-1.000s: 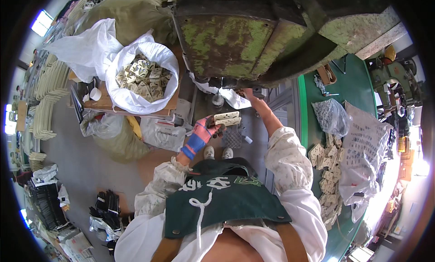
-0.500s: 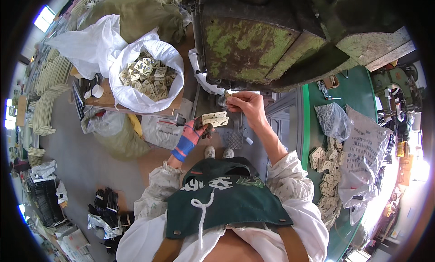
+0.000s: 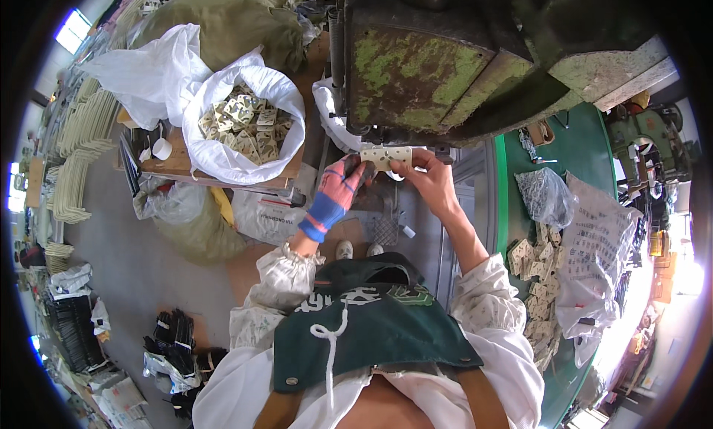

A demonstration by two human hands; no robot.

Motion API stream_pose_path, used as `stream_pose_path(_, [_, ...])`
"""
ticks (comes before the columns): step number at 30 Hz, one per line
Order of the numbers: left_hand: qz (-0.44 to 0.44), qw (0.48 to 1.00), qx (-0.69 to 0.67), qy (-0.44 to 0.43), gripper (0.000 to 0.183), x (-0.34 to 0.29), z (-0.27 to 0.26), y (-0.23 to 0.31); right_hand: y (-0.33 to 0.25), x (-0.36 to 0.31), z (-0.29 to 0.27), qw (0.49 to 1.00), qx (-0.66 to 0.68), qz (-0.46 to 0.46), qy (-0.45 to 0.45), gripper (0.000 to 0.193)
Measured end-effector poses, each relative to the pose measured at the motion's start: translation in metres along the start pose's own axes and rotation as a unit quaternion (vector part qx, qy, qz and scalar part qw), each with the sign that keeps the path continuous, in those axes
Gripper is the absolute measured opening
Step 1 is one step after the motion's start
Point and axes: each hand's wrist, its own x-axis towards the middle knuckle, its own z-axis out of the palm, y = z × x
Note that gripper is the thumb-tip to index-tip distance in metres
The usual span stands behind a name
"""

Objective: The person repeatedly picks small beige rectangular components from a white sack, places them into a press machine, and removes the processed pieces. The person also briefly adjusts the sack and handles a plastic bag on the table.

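Left hand [image 3: 343, 179] gloved, right hand [image 3: 432, 182] bare — both hands pinching, close together, forearms [image 3: 468, 241] angled inward

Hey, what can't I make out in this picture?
Head view, far side of the perforated plate: turned away; left hand and right hand cover parts.
Head view, top of the large green machine: cut off by the picture's upper edge.
Head view, contents beneath the top plates in the white sack: hidden by those plates.
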Motion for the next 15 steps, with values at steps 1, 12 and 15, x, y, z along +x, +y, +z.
stream_pose_path(1, [-0.044,0.998,0.022,-0.034,0.028,0.003,0.001,0.001,0.008,0.009,-0.003,0.999,0.026,0.017,-0.021,0.026])
stream_pose_path(12, [-0.466,0.807,-0.363,-0.021,0.031,0.014,0.008,0.005,0.055,0.045,-0.023,0.963,0.166,0.203,-0.068,0.023])
stream_pose_path(15, [-0.392,0.783,-0.478,-0.069,0.036,0.020,0.013,-0.004,0.227,0.126,-0.058,0.950,-0.225,-0.216,0.002,0.023])
